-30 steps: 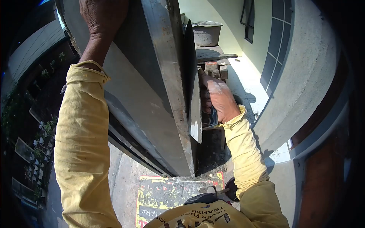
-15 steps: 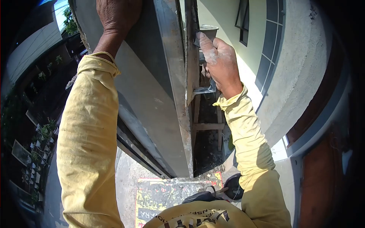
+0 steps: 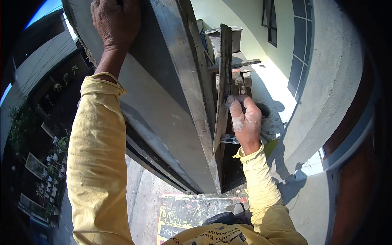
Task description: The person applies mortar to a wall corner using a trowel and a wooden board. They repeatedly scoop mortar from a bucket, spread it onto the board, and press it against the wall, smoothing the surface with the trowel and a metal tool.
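My right hand is closed around the handle of a long, narrow plastering float, mostly seen edge-on. The float stands nearly upright, tilted slightly, beside the corner of a grey plastered column. Below my hand shows the float's shiny handle bracket. A long grey strip with rusty-looking stains runs down the column's corner. High on the left, my left hand is against the column's upper face. The top of the frame cuts off its fingers, so what they hold, if anything, is hidden.
Behind the float stand a large grey tub and a wooden crosspiece. A rounded concrete column rises on the right. A printed sheet lies on the ground by my shoe. Potted plants line the left.
My right hand has moved down in view, and the float has come away from the column's side. My left hand appears slightly higher and further left. The camera view has shifted too.
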### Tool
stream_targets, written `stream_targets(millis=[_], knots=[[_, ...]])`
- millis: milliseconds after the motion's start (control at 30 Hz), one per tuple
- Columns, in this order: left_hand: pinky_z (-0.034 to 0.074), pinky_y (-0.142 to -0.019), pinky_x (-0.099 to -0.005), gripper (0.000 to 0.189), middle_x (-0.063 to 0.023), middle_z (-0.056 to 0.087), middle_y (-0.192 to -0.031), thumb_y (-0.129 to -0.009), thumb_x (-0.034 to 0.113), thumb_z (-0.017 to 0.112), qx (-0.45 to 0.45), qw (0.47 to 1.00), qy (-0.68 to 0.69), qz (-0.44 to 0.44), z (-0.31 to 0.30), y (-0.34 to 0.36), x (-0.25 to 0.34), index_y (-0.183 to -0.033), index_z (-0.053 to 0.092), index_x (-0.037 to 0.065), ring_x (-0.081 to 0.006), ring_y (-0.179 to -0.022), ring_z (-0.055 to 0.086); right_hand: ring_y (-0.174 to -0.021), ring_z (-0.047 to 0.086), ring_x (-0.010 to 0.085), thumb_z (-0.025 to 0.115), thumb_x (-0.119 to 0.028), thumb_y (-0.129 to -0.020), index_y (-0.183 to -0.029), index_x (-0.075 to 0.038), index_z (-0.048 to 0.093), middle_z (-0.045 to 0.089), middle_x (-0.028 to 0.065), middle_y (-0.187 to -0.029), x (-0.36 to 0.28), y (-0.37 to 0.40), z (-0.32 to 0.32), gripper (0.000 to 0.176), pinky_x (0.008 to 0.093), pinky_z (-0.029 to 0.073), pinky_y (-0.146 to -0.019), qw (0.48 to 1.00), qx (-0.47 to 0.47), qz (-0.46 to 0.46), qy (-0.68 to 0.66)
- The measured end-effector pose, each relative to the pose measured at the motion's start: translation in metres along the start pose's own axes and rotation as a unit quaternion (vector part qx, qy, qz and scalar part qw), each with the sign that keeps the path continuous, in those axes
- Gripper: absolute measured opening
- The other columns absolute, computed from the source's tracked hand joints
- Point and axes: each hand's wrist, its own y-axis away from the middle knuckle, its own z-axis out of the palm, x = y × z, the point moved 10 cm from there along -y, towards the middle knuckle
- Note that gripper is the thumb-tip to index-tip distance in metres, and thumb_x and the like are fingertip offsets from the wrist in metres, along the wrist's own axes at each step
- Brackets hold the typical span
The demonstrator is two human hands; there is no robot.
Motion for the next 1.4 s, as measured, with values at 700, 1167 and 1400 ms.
stream_targets(millis=[700, 1167, 1400], knots=[[0.045, -0.079, -0.0357, 0.013, -0.0129, 0.060, -0.088, -0.094, 0.014, 0.056, 0.019, 1.000, 0.008, 0.019, 0.001, 0.000, -0.006, -0.095, 0.062, 0.002, -0.0272, -0.085, 0.057, -0.065, 0.057, 0.0417, 0.063, -0.046, -0.087, -0.074, 0.005, 0.059, 0.056, 0.0265, -0.067, 0.173, 0.191, -0.010, 0.053, 0.0459, 0.043, -0.062, 0.924, -0.133, 0.331, 0.136], [0.045, -0.078, -0.0315, 0.025, -0.0088, 0.057, -0.102, -0.102, 0.025, 0.045, -0.282, 0.843, 0.225, -0.399, -0.165, 0.303, 0.143, -0.112, 0.052, 0.002, -0.0164, -0.086, 0.054, -0.091, 0.066, 0.0351, 0.069, -0.022, -0.077, -0.107, -0.002, 0.065, 0.068, 0.0198, -0.093, 0.259, 0.460, -0.353, 0.036, 0.0421, 0.051, -0.080, 0.768, -0.388, 0.426, 0.280], [0.047, -0.082, -0.0331, 0.041, -0.0166, 0.059, -0.106, -0.092, 0.029, 0.063, -0.620, 0.338, 0.130, -0.696, -0.262, 0.720, 0.462, -0.116, 0.056, -0.003, -0.0226, -0.093, 0.058, -0.099, 0.063, 0.0381, 0.062, -0.048, -0.083, -0.104, -0.006, 0.063, 0.068, 0.0180, -0.104, 0.177, 0.554, -0.563, 0.048, 0.0466, 0.050, -0.086, 0.424, -0.327, 0.691, 0.485]])
